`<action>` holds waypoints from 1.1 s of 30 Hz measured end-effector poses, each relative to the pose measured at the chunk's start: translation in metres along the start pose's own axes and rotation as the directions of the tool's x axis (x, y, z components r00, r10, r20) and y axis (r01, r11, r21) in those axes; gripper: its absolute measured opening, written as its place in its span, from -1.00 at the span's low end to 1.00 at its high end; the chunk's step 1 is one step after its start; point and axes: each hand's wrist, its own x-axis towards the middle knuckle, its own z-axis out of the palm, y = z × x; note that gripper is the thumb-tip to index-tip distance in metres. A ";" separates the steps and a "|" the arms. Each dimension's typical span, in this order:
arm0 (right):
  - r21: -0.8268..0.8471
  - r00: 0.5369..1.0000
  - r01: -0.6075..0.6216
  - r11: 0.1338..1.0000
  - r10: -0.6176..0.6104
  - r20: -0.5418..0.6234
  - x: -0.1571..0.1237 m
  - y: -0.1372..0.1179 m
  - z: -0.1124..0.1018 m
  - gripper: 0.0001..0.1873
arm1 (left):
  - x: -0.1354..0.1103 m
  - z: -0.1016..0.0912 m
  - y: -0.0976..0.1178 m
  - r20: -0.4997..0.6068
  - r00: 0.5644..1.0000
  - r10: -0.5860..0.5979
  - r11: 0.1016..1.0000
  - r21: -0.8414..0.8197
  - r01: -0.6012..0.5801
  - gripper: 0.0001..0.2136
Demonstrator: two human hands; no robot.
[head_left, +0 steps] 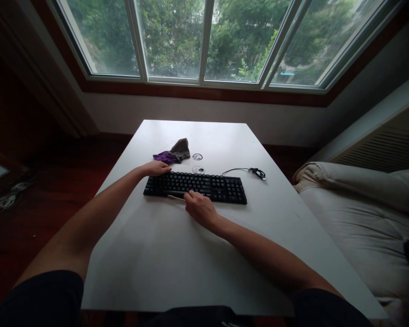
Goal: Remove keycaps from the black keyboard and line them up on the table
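A black keyboard [204,186] lies across the middle of a white table [177,254]. My left hand [156,168] rests on the keyboard's far left corner, fingers curled over its edge. My right hand [199,209] is at the keyboard's near edge, fingers closed on a thin pale stick-like tool [176,197] whose tip points left along the lower key row. What kind of tool it is I cannot make out.
Behind the keyboard lie a purple cloth [165,157] and a grey cloth [181,149], two small clear round items [198,163], and the coiled black cable [257,172]. A white bed [361,213] stands to the right; windows lie beyond.
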 end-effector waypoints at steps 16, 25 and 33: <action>0.022 0.997 0.069 0.997 -0.069 0.034 0.035 -0.035 -0.004 -0.80 | -0.012 0.000 -0.001 -0.097 0.995 -0.009 1.000 -0.021 0.007 -0.47; 0.062 0.993 0.115 0.991 -0.116 0.013 0.060 -0.068 -0.002 -0.75 | 0.000 0.004 -0.008 -0.132 0.984 -0.119 0.993 0.005 0.121 -0.37; 0.040 0.987 0.157 0.987 -0.158 0.037 0.047 -0.054 -0.002 -0.77 | -0.003 0.020 -0.034 -0.197 0.976 -0.094 0.988 -0.139 0.067 -0.40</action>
